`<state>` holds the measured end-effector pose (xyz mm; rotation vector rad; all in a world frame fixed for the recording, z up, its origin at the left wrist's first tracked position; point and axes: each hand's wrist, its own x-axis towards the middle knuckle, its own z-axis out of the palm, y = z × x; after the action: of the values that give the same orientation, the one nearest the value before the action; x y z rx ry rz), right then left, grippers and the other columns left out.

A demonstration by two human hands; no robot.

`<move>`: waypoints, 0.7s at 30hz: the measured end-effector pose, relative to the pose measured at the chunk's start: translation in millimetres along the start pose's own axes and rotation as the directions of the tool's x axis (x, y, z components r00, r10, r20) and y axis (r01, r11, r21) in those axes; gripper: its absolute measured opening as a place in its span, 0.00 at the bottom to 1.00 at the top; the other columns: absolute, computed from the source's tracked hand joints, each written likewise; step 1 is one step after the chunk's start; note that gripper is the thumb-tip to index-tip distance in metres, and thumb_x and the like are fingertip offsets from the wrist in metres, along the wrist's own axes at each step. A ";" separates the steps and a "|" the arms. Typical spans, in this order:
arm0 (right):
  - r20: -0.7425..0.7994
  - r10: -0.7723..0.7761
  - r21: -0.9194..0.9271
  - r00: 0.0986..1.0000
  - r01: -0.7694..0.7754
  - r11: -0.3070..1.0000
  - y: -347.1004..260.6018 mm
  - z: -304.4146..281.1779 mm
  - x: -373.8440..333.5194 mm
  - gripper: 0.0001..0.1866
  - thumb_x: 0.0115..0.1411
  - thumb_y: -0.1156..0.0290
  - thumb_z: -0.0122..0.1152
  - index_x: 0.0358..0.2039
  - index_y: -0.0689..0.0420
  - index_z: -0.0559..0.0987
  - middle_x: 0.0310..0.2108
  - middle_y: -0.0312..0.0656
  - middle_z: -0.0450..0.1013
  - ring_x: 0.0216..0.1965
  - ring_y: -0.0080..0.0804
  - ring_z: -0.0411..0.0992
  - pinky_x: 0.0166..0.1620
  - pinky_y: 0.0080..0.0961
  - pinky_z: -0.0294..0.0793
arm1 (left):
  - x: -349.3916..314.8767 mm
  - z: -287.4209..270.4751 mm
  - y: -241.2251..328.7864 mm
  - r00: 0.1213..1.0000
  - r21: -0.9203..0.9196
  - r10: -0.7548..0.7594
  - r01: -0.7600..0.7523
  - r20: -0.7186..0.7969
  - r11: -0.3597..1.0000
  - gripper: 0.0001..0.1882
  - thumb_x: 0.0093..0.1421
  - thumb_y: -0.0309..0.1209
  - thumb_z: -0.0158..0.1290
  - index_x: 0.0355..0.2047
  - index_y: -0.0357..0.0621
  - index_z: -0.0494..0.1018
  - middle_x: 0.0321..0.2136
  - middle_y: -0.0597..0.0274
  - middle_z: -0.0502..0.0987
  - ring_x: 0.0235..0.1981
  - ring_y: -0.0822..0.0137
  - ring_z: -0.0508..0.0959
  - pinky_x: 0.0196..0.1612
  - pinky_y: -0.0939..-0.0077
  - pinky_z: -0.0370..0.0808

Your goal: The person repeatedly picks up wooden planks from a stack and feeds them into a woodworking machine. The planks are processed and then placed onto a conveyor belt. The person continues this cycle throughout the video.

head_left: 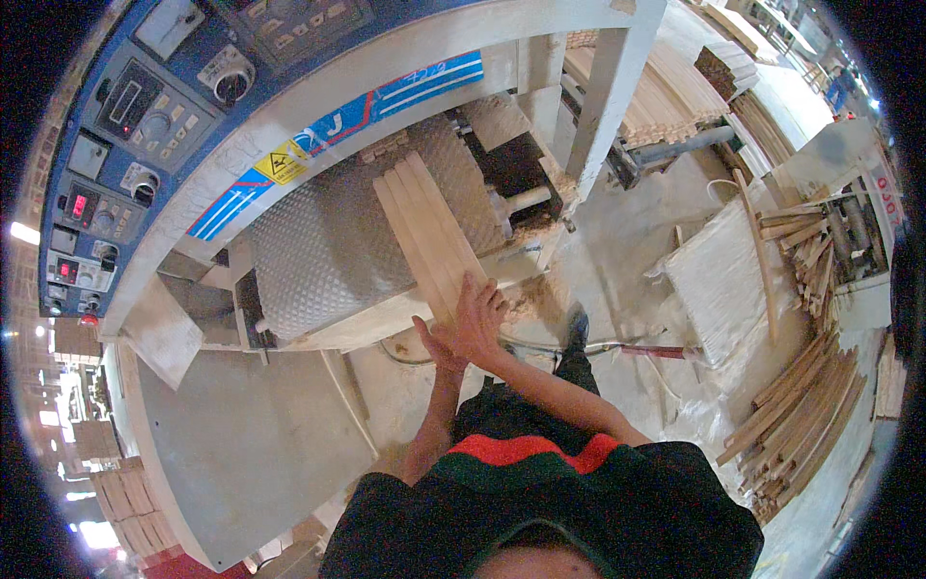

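Observation:
Several pale wooden strips point(415, 222) lie side by side in a bundle, slanting from the machine's textured belt point(328, 261) out over its near edge. My right hand point(476, 318) is closed round the near right side of the bundle, fingers bent over its edge. At the near end my left hand point(442, 345) cups the strips, thumb sticking up along their left side. Its other fingers are mostly hidden by the right hand and the wood. The wrists are close together. The strips' far ends rest on the belt, below the machine's front.
A blue control panel point(125, 145) with knobs and red displays curves along the upper left. A grey sheet-like surface point(251, 425) is at lower left. On the right are loose wooden sticks point(801, 415), a pale slab point(723, 289) and stacked boards point(666, 92). A hose point(540, 345) crosses the floor.

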<state>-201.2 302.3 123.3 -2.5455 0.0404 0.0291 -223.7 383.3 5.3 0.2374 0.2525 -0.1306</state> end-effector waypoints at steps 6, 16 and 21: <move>0.018 -0.041 -0.017 0.999 0.042 0.999 -11.0 17.2 17.2 0.57 0.32 0.52 0.68 0.60 0.66 0.52 0.51 0.71 0.55 0.52 0.65 0.56 0.51 0.61 0.53 | 2.6 -0.2 -17.7 0.984 -0.073 0.177 -0.178 -0.014 0.981 0.43 0.57 0.63 0.36 0.60 0.39 0.55 0.56 0.53 0.63 0.56 0.53 0.63 0.61 0.59 0.57; -0.001 -0.092 -0.009 0.996 0.092 0.996 -21.2 22.7 37.7 0.60 0.32 0.51 0.70 0.61 0.67 0.49 0.53 0.72 0.53 0.51 0.67 0.56 0.51 0.61 0.54 | 17.6 23.6 -6.6 0.955 -0.093 0.264 -0.278 -0.137 0.956 0.38 0.59 0.58 0.29 0.61 0.44 0.54 0.60 0.53 0.58 0.59 0.51 0.59 0.63 0.57 0.52; -0.008 -0.086 -0.023 0.996 0.086 0.996 -15.2 25.7 53.7 0.63 0.33 0.48 0.72 0.62 0.63 0.47 0.52 0.66 0.55 0.51 0.63 0.58 0.50 0.59 0.58 | 36.2 23.7 -0.6 0.914 0.017 0.340 -0.345 -0.223 0.938 0.41 0.58 0.60 0.26 0.62 0.44 0.52 0.60 0.51 0.58 0.59 0.50 0.59 0.62 0.56 0.54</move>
<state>-147.3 328.0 108.9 -2.5674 -0.0664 -0.0151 -183.6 373.3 17.9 0.2706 0.4312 0.2498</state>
